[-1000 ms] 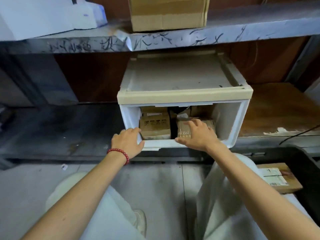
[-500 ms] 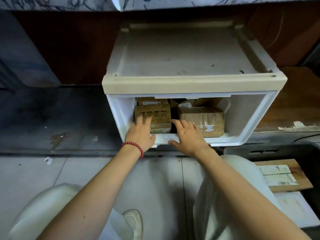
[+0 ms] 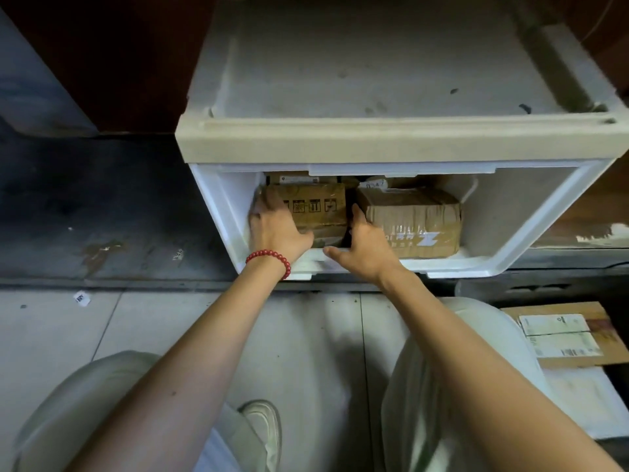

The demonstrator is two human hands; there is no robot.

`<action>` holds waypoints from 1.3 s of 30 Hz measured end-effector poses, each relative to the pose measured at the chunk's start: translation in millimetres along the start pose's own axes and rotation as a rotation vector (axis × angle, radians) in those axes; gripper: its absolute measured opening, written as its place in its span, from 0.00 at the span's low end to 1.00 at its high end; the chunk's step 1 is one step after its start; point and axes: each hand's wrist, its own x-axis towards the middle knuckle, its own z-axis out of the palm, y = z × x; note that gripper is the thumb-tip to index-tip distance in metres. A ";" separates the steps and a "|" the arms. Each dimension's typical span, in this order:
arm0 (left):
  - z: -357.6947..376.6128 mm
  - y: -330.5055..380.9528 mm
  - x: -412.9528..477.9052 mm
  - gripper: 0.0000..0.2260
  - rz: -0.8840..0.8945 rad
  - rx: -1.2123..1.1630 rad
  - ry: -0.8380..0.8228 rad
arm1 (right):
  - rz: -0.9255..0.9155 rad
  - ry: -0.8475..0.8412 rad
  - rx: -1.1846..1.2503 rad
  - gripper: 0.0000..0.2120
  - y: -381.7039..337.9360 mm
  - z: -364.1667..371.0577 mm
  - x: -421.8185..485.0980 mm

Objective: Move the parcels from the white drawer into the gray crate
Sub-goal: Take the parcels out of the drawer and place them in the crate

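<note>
Left fingers: blurred, laid over the upper left front corner of the left parcel, thumb stretched along its lower front edge; whether they curl round its side cannot be told. Right fingers: straight, slid into the dark gap between that parcel and the right parcel, thumb spread wide over the front lip; nothing clasped. The left hand and right hand thus flank the left parcel, which carries printed handling symbols on its front. A red bead bracelet sits on the left wrist. Both parcels stand side by side at the front of the white drawer, the right one wrapped in clear tape with printed lettering; further parcels are partly visible behind them. A beige top caps the drawer. At lower right, the gray crate holds a labelled parcel. Below, a tiled floor and one light shoe.
</note>
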 end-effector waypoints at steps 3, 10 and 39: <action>-5.4 3.7 0.9 0.45 -0.021 -0.001 -0.044 | -0.008 -0.015 0.064 0.31 2.9 -4.3 -0.1; -9.1 0.7 -0.2 0.49 -0.055 -0.128 -0.115 | -0.001 -0.017 0.303 0.29 4.2 -15.2 -9.8; -65.3 13.3 -115.0 0.48 0.175 -0.366 0.154 | -0.207 0.139 0.635 0.28 33.4 -40.3 -112.1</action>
